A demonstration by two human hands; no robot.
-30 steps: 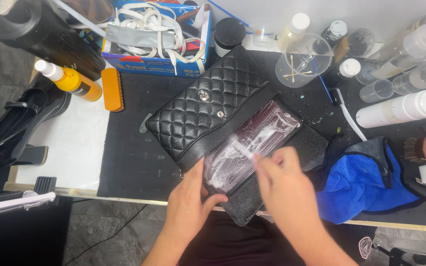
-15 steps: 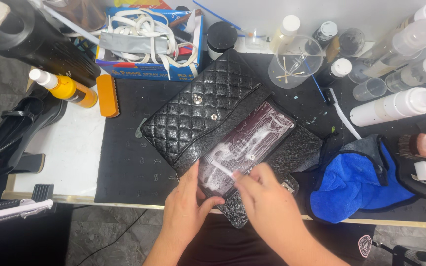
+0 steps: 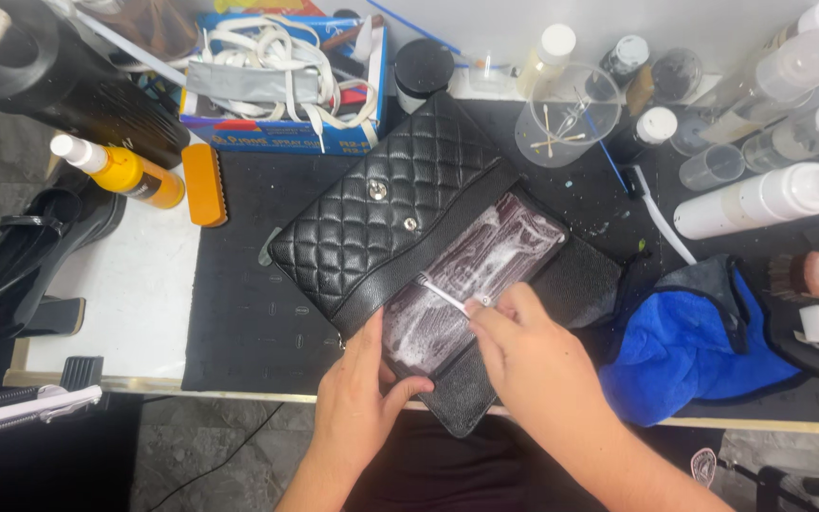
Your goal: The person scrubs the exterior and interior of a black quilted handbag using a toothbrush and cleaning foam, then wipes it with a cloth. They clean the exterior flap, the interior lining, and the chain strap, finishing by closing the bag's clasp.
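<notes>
Both hands work at the open black quilted wallet (image 3: 400, 213) lying on the bench's dark mat (image 3: 248, 313). My right hand (image 3: 533, 351) pinches a thin white swab (image 3: 445, 297) against the foamy lining; my left hand (image 3: 362, 403) presses fingers on the wallet's near edge, beside a blue cloth (image 3: 684, 351).

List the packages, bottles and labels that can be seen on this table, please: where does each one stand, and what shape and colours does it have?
Cardboard box: back left, open, blue with red and white print, full of white straps.
Orange bottle: left of the mat, lying tilted, white nozzle, dark label.
White pump bottles: back right, lying on their sides, slim, cloudy white.
Black jar: behind the quilted bag, round, dark lid.
No screens or signs.
</notes>
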